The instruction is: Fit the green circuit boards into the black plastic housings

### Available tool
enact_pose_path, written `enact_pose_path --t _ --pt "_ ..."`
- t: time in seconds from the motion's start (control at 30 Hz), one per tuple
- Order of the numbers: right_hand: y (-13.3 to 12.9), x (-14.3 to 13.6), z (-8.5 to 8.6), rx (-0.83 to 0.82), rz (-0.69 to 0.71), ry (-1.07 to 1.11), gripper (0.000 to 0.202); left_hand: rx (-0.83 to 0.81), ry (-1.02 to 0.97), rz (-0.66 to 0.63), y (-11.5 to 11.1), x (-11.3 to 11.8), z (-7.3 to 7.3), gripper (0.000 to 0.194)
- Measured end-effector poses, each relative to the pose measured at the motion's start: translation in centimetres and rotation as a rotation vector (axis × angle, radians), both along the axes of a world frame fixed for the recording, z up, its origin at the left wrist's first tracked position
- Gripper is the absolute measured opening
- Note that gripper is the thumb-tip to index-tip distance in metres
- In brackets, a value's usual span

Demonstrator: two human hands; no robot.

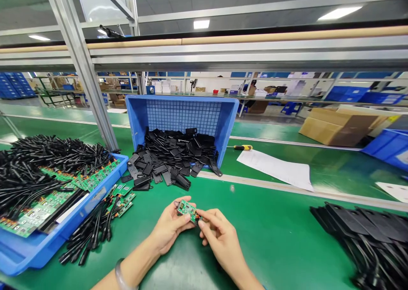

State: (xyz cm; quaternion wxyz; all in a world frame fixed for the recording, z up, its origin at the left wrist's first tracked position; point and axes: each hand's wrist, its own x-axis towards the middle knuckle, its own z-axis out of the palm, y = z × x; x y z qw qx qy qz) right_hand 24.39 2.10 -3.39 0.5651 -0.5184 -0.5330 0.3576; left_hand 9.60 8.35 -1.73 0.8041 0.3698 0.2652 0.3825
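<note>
Gripped by the left hand (168,224), a green circuit board (188,209) bears tiny markings (182,206) unreadable from here, while the right hand (221,235) pinches its wires (198,218).

Long metal beam (239,54) crosses whole view. Above beam: grey ceiling (255,3), with bright lamps (201,24). Slanted metal post (75,60) passes in front of beam, toward its left part. Below beam, far away: pale wall (208,81), small black fan (193,84), white boxes (165,86). Below beam's left end: stacked blue crates (14,86). Below its right part: blue stool (291,108) on grey floor (274,114). Nearest, below beam: green worktop (270,239).
</note>
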Motion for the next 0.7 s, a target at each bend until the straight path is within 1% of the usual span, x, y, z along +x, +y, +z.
enact_pose_path --t 0.1,0.2,0.33,0.47,0.53,0.57,0.7 --pt "-0.07 -0.04 -0.26 0.032 0.009 -0.106 0.030 0.009 -0.016 0.013 -0.08 -0.09 0.09 0.051" --pt "-0.03 -0.12 -0.60 0.059 0.033 -0.132 0.030 -0.001 -0.034 0.012 -0.13 -0.05 0.00 0.051" --pt "0.08 -0.19 -0.91 0.066 0.055 -0.157 0.030 -0.016 -0.044 0.049 -0.17 0.36 -0.39 0.040" --pt "-0.01 -0.28 -0.76 0.039 0.087 -0.263 0.030 -0.008 -0.009 0.114 -0.11 0.70 -0.76 0.032" --pt "-0.05 -0.41 -0.66 0.003 0.098 -0.270 0.029 0.018 0.025 0.142 -0.02 0.75 -0.82 0.032" --pt "-0.05 -0.51 -0.64 -0.029 0.098 -0.241 0.030 0.034 0.046 0.157 0.04 0.75 -0.81 0.032" --pt "0.19 -0.84 -0.83 -0.264 0.072 -0.014 0.038 0.102 0.121 0.201 0.25 0.73 -0.65 0.032"
